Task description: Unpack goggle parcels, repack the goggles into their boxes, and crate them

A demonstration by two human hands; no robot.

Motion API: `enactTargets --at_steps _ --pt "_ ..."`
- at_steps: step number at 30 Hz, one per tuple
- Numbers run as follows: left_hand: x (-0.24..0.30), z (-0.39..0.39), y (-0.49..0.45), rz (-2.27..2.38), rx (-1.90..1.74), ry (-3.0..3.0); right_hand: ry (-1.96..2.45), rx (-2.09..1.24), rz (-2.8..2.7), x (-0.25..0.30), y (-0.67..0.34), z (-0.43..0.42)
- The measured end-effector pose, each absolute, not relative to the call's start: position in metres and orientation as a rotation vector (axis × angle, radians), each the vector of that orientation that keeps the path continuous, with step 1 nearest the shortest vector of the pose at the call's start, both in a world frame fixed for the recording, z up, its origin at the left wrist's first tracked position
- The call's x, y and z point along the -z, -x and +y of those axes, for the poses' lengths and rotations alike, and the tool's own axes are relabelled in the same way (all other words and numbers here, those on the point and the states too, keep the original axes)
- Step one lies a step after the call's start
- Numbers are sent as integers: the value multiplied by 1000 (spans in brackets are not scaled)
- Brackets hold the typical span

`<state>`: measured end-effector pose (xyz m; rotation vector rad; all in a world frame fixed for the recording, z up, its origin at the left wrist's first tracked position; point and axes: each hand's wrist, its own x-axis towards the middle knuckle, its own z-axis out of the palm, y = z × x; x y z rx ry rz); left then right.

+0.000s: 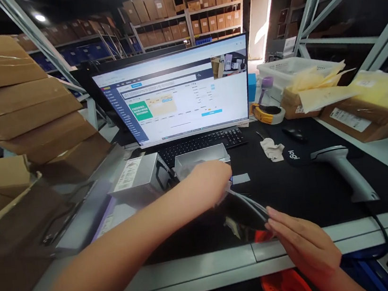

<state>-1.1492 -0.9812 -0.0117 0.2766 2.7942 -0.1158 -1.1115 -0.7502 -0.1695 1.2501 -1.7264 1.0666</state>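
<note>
A dark, glossy flat panel with a pale thin edge (243,208) is tilted between my two hands, low over the desk's front. My left hand (216,178) is curled over its far end; the fingertips are hidden behind the hand. At the near end, the fingers of my right hand (304,238) lie close together and grip the panel's edge. Just beyond my left hand is an open silvery-grey box (200,156), partly covered by that hand. Left of it sits a closed grey box with a barcode label (135,177), and a white-and-purple box (109,218) is behind my forearm.
A monitor (181,99) and black keyboard (208,143) are at the back. To the right are a barcode scanner (343,171), a mouse (294,134), crumpled tissue (272,149), a tape roll (269,113) and a carton (355,119). Stacked cartons (13,107) stand left.
</note>
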Motion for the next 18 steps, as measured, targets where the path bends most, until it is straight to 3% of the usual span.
enactTargets --at_steps 2,6,10,15,18 --pt "6 -986 1147 2836 -32 -352 -1222 -1092 -1713 169 1112 -753" --pt "8 -995 1144 2795 -656 -764 -1167 -1085 -1711 164 1113 -760" --pt "22 -1006 1146 2730 -905 -898 -1081 -1084 -1800 164 1113 -760" --pt "47 -1023 1114 3170 -1361 -191 -802 -1317 -1938 177 1111 -759" --pt "72 -1022 1080 3415 -1311 323 -674 -1462 -1935 183 1110 -762"
